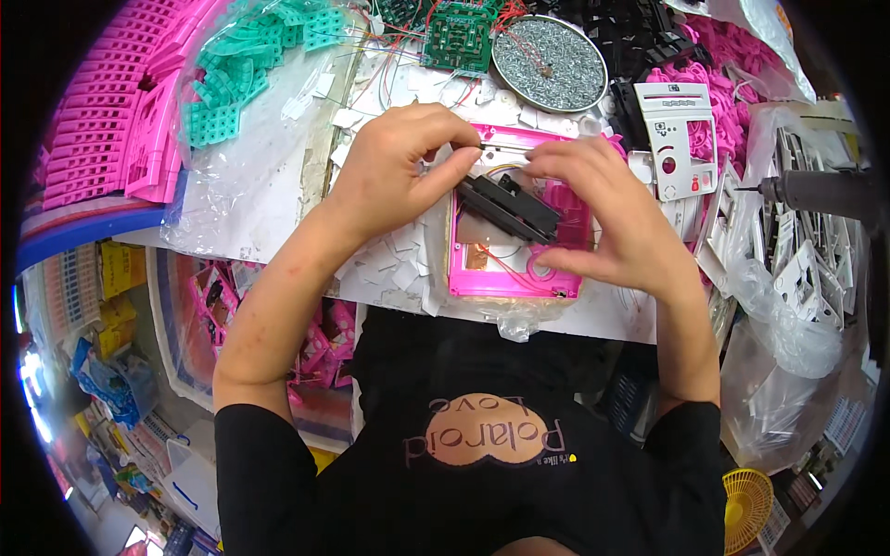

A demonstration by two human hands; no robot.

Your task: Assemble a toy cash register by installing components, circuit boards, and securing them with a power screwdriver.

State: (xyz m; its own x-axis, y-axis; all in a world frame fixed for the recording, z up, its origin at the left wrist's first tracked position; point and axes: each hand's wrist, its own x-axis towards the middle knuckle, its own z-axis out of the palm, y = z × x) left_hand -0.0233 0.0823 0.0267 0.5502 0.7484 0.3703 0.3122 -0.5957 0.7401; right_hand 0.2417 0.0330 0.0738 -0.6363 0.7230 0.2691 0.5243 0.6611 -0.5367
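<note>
A pink plastic casing (468,283) lies at the table's front edge, with thin coloured wires inside it. Tilted across its middle is a long black plastic part (510,208). At the casing's upper left, my left hand (399,162) has its thumb and forefinger pinched together; anything between the fingertips is too small to make out. My right hand (616,213) arches over the casing's right side with thumb and fingers apart. Its thumb rests by a round opening near the lower right, and its fingertips are near the top edge.
A round dish of screws (547,69) stands behind the casing, beside green circuit boards (459,37). Teal parts (222,93) and stacked pink panels (111,102) lie left. At right are a white panel (681,139) and an electric screwdriver (816,193). White scraps (399,264) litter the table.
</note>
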